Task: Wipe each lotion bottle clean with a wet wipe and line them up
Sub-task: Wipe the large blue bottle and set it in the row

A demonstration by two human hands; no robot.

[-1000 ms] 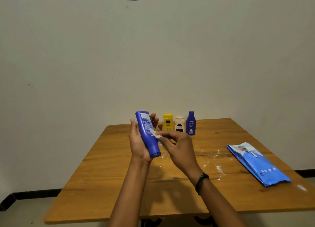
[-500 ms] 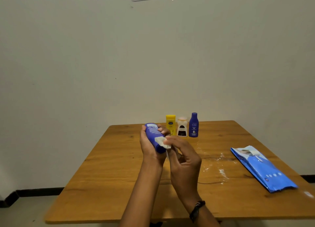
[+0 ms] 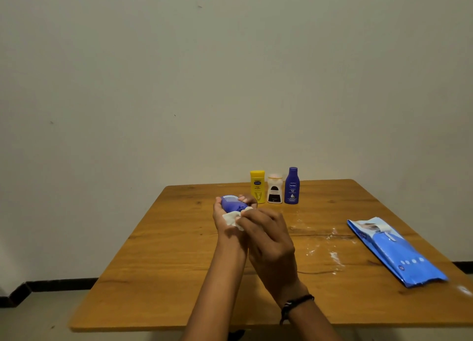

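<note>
Your left hand (image 3: 225,221) grips blue lotion bottle (image 3: 233,204) above tabletop (image 3: 179,251), just front-left of yellow bottle (image 3: 257,187). Your right hand (image 3: 268,235) pinches wet wipe (image 3: 231,219) against its near end. Advise: rotate bottle, wipe full circumference, cap included.

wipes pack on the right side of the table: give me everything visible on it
The wipes pack is a blue, glossy soft-plastic pouch lying flat on the wooden table near its right edge, long axis running far-left to near-right. Its far end carries a pale printed panel with a white tab; white dots sit toward the crumpled near end. Only the table touches it; white smears lie apart to its left.
</note>
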